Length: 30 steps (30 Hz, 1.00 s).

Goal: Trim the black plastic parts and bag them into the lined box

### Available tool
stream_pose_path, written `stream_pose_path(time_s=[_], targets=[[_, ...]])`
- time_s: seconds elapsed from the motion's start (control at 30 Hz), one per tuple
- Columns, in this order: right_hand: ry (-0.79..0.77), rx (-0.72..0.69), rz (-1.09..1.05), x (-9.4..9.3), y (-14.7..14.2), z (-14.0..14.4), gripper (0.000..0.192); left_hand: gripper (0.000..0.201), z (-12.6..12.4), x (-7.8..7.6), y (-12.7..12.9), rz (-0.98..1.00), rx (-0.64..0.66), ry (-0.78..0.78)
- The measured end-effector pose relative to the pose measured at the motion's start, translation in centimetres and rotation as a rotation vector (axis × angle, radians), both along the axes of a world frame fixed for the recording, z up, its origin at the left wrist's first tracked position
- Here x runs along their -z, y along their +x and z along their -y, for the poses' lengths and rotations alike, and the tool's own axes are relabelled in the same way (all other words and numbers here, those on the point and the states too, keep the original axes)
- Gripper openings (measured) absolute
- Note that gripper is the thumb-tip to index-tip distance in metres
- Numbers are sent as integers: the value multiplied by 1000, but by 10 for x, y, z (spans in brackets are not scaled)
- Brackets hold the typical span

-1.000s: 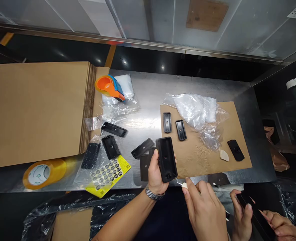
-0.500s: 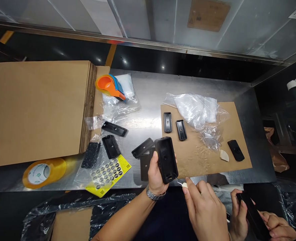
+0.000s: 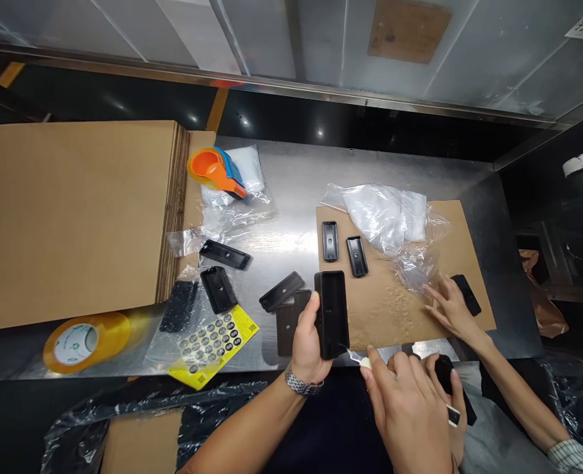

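Tape roll (image 3: pixel 85 340) left; cardboard sheet (image 3: pixel 405 289) right, on table (image 3: pixel 291 191).

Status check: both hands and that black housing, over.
Left hand grips black housing upright. Right hand pinches small blade at its lower corner. Co-worker's hand on cardboard sheet nearby.

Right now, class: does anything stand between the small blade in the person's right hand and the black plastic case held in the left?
Nothing visible does. The small blade in the right hand already meets the lower corner of the black plastic case, which the left hand grips upright.
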State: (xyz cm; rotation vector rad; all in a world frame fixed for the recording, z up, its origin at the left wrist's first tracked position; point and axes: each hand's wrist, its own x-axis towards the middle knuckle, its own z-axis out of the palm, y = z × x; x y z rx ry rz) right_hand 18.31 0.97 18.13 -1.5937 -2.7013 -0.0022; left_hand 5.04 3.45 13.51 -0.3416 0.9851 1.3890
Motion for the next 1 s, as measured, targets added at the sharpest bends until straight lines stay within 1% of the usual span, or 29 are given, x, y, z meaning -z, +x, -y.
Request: stream_pose_path(time_s=[0.1, 0.2, 0.27, 0.37, 0.5, 0.57, 0.73, 0.83, 0.9, 0.93, 1.0], targets=[[-2, -29, 14, -1, 0, -1, 37, 35, -3, -1, -4, 95, 81, -55], [1, -43, 34, -1, 1, -3, 35, 37, -3, 2, -8, 186, 140, -81], [5, -33, 55, 0, 3, -4, 33, 39, -2, 5, -10, 204, 175, -106], [-8, -19, 37, 1, 6, -5, 31, 39, 0, 9, -12, 205, 201, -122], [-88, 31, -56, 3, 10, -6, 32, 42, -1, 12, -13, 227, 202, -108], [-164, 73, -129, 5, 10, -7, 31, 42, -1, 11, -13, 231, 203, -99], [-430, 156, -436, 10, -1, -10, 27, 43, 0, 4, -10, 182, 202, -75], [-586, 175, -501, 15, -10, -13, 22, 40, 1, 1, -8, 167, 195, -53], [-691, 153, -537, 18, -13, -16, 24, 38, 2, 2, -8, 158, 192, -39], [-727, 145, -553, 19, -14, -18, 25, 38, 3, 3, -8, 162, 200, -38], [-751, 168, -577, 23, -12, -19, 27, 40, 3, 5, -9, 182, 222, -45]])
